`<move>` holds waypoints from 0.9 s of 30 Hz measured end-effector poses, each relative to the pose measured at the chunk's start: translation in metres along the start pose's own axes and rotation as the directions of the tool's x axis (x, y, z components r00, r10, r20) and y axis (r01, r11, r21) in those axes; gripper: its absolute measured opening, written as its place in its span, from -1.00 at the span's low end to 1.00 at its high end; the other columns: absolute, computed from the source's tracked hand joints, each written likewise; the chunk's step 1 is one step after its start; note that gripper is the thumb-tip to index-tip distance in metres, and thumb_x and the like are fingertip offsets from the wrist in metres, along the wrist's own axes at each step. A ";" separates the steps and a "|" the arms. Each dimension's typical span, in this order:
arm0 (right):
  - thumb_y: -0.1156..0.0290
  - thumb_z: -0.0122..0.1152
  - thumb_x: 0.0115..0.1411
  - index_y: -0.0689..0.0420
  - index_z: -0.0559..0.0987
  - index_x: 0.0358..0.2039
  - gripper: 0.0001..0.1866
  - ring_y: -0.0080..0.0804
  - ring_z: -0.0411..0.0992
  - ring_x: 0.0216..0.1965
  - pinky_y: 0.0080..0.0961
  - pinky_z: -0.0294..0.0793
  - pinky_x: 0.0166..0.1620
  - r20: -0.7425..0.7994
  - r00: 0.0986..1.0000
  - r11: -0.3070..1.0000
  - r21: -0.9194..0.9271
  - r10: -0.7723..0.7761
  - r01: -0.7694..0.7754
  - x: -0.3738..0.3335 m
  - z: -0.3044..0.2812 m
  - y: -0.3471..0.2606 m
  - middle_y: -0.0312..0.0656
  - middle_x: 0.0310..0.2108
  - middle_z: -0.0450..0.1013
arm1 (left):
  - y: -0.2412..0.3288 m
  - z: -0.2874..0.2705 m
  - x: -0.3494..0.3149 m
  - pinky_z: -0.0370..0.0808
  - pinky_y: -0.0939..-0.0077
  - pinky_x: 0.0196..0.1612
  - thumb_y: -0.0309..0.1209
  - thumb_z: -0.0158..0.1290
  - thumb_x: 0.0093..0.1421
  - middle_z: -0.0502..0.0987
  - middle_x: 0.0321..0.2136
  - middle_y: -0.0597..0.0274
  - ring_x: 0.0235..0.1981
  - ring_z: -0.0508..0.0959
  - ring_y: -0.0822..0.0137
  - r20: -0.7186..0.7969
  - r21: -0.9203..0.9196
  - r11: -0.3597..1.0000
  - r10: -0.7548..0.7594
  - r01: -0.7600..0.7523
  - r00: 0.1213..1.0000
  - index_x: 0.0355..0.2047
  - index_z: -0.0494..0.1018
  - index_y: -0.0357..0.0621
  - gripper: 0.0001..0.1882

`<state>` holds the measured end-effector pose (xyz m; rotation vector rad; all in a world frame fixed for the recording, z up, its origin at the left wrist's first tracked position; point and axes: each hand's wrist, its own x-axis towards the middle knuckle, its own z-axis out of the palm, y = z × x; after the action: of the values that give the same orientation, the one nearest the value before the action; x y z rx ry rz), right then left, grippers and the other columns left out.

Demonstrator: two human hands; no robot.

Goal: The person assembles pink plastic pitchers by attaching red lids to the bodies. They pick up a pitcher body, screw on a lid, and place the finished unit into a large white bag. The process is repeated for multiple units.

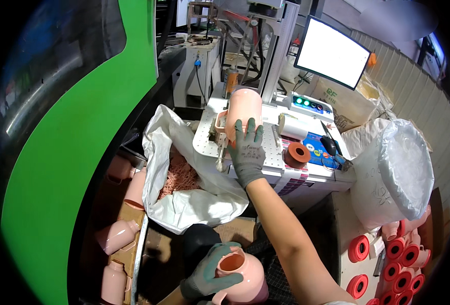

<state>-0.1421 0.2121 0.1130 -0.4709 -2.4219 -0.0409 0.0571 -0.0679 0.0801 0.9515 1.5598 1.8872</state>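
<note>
My left hand (212,274), in a grey-green glove, is closed around the neck of a pink plastic jug (253,279) near my lap. The jug's round mouth faces up and its handle points down toward me. Ahead, my right hand (249,152), gloved in grey, grips the near end of a second pink jug (244,107). This one lies tilted over a white perforated worktable (212,109), its handle toward the left. My right thumb is hidden behind the hand.
Left stands a green machine panel (47,188), with several pink jugs (114,282) on a ledge. A white sack (204,208) holds pink scraps. A tape roll (296,154), control box (311,105) and monitor (331,51) are right. Red-ringed parts (358,249) lie below a white bag-lined bin (382,183).
</note>
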 end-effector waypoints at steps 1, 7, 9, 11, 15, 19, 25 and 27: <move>0.12 0.48 0.06 -0.18 0.23 0.43 -0.06 0.37 0.14 0.37 0.02 0.63 0.04 -0.001 1.000 1.000 0.013 0.004 -0.004 0.001 0.000 0.002 0.06 0.44 0.07 | 0.000 -0.002 0.000 0.37 0.23 0.28 -0.35 0.40 0.10 0.38 0.21 -0.04 0.23 0.44 0.10 0.063 0.069 0.998 0.004 -0.008 0.998 0.27 0.30 -0.28 -0.22; 0.12 0.47 0.07 -0.19 0.21 0.44 -0.05 0.39 0.13 0.37 0.07 0.51 0.19 0.109 0.994 1.000 0.006 -0.020 0.019 0.000 -0.016 0.010 0.08 0.45 0.05 | 0.004 0.001 0.001 0.26 0.23 0.37 -0.52 0.35 0.10 0.33 0.29 -0.01 0.32 0.36 0.14 0.108 0.021 0.999 -0.027 0.025 0.994 0.34 0.26 -0.24 -0.20; 0.14 0.49 0.05 -0.19 0.20 0.44 -0.03 0.40 0.13 0.36 0.08 0.50 0.19 0.091 0.995 0.999 0.018 -0.050 0.049 -0.001 -0.024 0.010 0.09 0.44 0.07 | 0.005 -0.001 0.003 0.25 0.24 0.38 -0.53 0.36 0.10 0.33 0.29 -0.01 0.33 0.35 0.15 0.127 0.006 1.000 -0.020 0.019 0.992 0.33 0.26 -0.24 -0.20; 0.16 0.48 0.06 -0.14 0.21 0.43 -0.06 0.39 0.15 0.34 0.08 0.52 0.14 0.013 0.996 0.995 0.045 -0.093 0.092 -0.003 -0.034 0.010 0.10 0.41 0.08 | 0.006 -0.004 0.004 0.26 0.25 0.38 -0.53 0.36 0.10 0.34 0.29 -0.01 0.33 0.35 0.15 0.144 0.010 1.000 -0.015 0.014 0.989 0.33 0.26 -0.24 -0.19; 0.17 0.44 0.09 0.01 0.28 0.37 -0.14 0.38 0.23 0.29 0.10 0.48 0.13 -0.180 0.961 0.958 0.162 -0.208 0.238 -0.033 -0.068 0.011 0.16 0.34 0.15 | 0.015 -0.017 0.006 0.25 0.26 0.39 -0.51 0.38 0.09 0.35 0.29 0.00 0.34 0.34 0.18 0.204 0.048 0.997 -0.063 0.055 0.977 0.32 0.27 -0.28 -0.20; 0.18 0.40 0.12 0.12 0.34 0.33 -0.20 0.32 0.28 0.26 0.10 0.33 0.25 -0.156 0.961 0.924 0.277 -0.227 0.263 -0.111 -0.102 0.059 0.20 0.28 0.26 | 0.026 -0.014 0.024 0.34 0.26 0.30 -0.36 0.41 0.10 0.47 0.17 -0.02 0.23 0.45 0.16 0.231 0.039 0.993 -0.117 0.111 0.966 0.28 0.34 -0.29 -0.22; 0.22 0.41 0.13 0.17 0.47 0.22 -0.34 0.08 0.36 0.23 -0.05 0.36 0.28 0.041 0.999 0.926 0.377 -0.031 0.013 -0.262 -0.169 0.129 0.07 0.21 0.37 | 0.008 0.121 0.054 0.46 0.44 0.07 -0.42 0.26 0.19 0.53 -0.09 0.09 -0.09 0.55 0.24 -0.608 0.688 0.703 0.693 -0.178 0.387 0.10 0.40 -0.33 -0.49; 0.31 0.43 0.11 0.19 0.48 0.19 -0.37 0.05 0.40 0.19 -0.09 0.40 0.25 0.003 0.987 0.942 0.297 0.163 -0.157 -0.305 -0.202 0.175 0.06 0.16 0.41 | 0.016 0.056 0.044 0.43 0.33 0.14 -0.33 0.25 0.23 0.50 0.00 0.05 -0.02 0.52 0.18 -0.064 0.567 0.722 0.517 -0.395 0.853 0.13 0.40 -0.34 -0.47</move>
<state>0.2589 0.2475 0.0665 -0.5222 -2.3077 0.3819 0.0735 -0.0032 0.1098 1.5418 2.2261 1.9512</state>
